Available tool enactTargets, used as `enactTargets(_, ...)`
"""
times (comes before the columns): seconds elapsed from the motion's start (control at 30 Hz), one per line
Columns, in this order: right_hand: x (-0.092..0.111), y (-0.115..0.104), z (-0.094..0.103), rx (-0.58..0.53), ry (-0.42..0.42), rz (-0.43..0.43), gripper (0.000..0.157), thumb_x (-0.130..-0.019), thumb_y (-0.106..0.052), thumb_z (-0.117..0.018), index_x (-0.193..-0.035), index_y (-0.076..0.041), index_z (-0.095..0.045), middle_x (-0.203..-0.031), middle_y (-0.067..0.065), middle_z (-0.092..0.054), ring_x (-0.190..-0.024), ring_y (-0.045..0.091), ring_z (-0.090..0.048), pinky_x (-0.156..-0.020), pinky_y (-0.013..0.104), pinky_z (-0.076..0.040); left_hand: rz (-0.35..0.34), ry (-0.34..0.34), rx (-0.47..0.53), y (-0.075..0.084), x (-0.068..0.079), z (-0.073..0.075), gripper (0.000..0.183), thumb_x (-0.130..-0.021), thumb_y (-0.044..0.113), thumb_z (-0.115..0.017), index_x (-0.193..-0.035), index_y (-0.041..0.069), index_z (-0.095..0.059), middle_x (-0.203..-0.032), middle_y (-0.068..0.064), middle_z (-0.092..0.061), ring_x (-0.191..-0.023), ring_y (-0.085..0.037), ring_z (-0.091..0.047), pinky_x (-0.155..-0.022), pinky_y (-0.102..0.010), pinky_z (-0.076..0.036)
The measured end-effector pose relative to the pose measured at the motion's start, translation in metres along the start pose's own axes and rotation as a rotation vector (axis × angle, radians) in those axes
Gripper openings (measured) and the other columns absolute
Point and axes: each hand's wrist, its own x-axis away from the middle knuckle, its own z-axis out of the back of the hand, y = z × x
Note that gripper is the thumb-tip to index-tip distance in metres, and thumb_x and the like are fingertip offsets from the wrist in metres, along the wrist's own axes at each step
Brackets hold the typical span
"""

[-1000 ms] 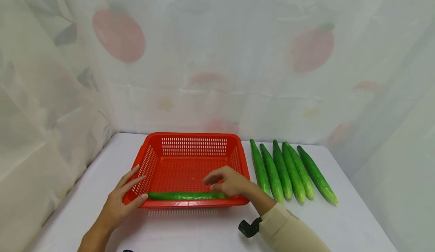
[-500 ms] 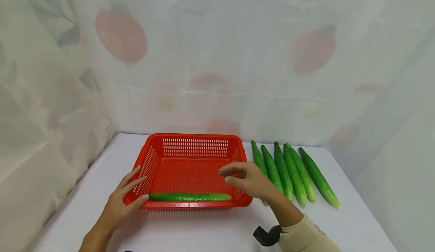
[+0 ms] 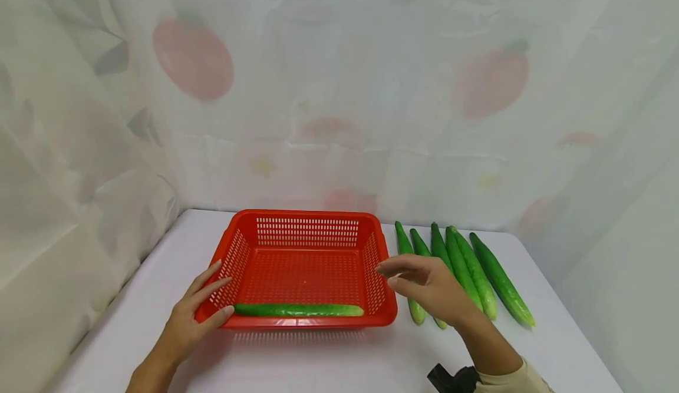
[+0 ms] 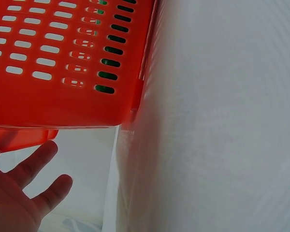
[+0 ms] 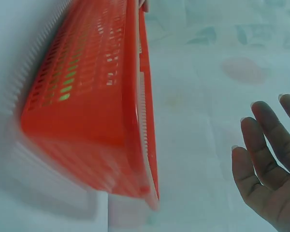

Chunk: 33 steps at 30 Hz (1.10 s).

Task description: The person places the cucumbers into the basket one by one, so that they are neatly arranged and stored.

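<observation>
At the left, a creased off-white sheet (image 3: 58, 234) printed with grey leaf shapes (image 3: 112, 58) hangs beside a white-covered table (image 3: 297, 369), whose top runs back to the far sheet. The person's left hand (image 3: 183, 325) rests at the left near corner of a red rectangular plastic basket (image 3: 313, 322) with slotted walls; its fingers are extended and spread over the left rim, with the thumb at the near rim, and it grips nothing else. The basket sits upright towards the left of the table, and inside it one long green cucumber (image 3: 299, 310) lies along the near wall, its dark end to the left and its paler end to the right. Behind, a pale, translucent-looking sheet (image 3: 329, 75) carries faded prints: a large red fruit (image 3: 193, 60) at the left, a small yellow star (image 3: 263, 166), and another red fruit (image 3: 493, 83) at the right. The right hand (image 3: 427, 284), empty, fingers loosely bent, is at the basket's right side, well apart from the left hand; a black curved fitting (image 3: 451, 380) and a beige sleeve (image 3: 514, 381) show at its wrist. Partly behind it, six long green cucumbers (image 3: 479, 275) lie side by side on the table, the rightmost slightly apart. A plain whitish wall covering (image 3: 636, 263) closes the right side.
</observation>
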Motion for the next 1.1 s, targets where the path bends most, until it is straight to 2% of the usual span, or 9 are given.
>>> enactTargets(0.17, 0.014, 0.001, 0.013, 0.041, 0.063, 0.064, 0.025, -0.092, 0.003, -0.06, -0.116, -0.003, -0.066, -0.113, 0.016, -0.065, -0.102, 0.03, -0.062, -0.081, 0.036, -0.052, -0.009, 0.005, 0.021, -0.001, 0.0, -0.001, 0.051, -0.079, 0.007, -0.077, -0.128, 0.007, -0.062, -0.149, -0.005, -0.037, -0.134, -0.01, -0.028, -0.094, -0.009, -0.025)
enactTargets(0.5, 0.038, 0.001, 0.047, 0.072, 0.186, 0.049, 0.028, -0.09, 0.009, -0.06, -0.117, 0.004, -0.063, -0.112, 0.015, -0.066, -0.1, 0.023, -0.064, -0.08, 0.03, -0.052, 0.015, -0.006, 0.006, 0.0, 0.001, 0.0, 0.051, -0.08, 0.01, -0.077, -0.129, 0.01, -0.062, -0.15, -0.001, -0.036, -0.134, -0.007, -0.027, -0.092, -0.009, -0.028)
enactTargets(0.67, 0.046, 0.001, 0.06, 0.148, 0.246, 0.021, 0.027, -0.091, 0.007, -0.06, -0.118, 0.003, -0.063, -0.112, 0.017, -0.064, -0.1, 0.02, -0.064, -0.079, 0.027, -0.051, 0.0, -0.001, 0.016, -0.002, 0.001, -0.002, 0.052, -0.079, 0.008, -0.076, -0.129, 0.008, -0.062, -0.149, -0.004, -0.036, -0.134, -0.009, -0.027, -0.094, -0.009, -0.026)
enactTargets(0.83, 0.055, 0.003, 0.074, 0.172, 0.304, 0.013, 0.029, -0.092, 0.008, -0.059, -0.121, 0.006, -0.06, -0.113, 0.019, -0.063, -0.102, 0.02, -0.063, -0.079, 0.024, -0.05, -0.019, 0.008, 0.017, -0.003, 0.001, -0.003, 0.052, -0.078, 0.006, -0.076, -0.128, 0.007, -0.062, -0.149, -0.007, -0.037, -0.134, -0.01, -0.028, -0.095, -0.01, -0.025)
enactTargets(1.1, 0.066, 0.016, 0.095, 0.185, 0.431, 0.051, 0.033, -0.09, 0.012, -0.059, -0.123, 0.01, -0.057, -0.115, 0.011, -0.064, -0.104, 0.016, -0.061, -0.082, 0.02, -0.047, -0.012, 0.008, 0.022, 0.001, 0.0, -0.001, 0.051, -0.079, 0.006, -0.076, -0.129, 0.006, -0.062, -0.149, -0.006, -0.037, -0.134, -0.009, -0.028, -0.093, -0.009, -0.026)
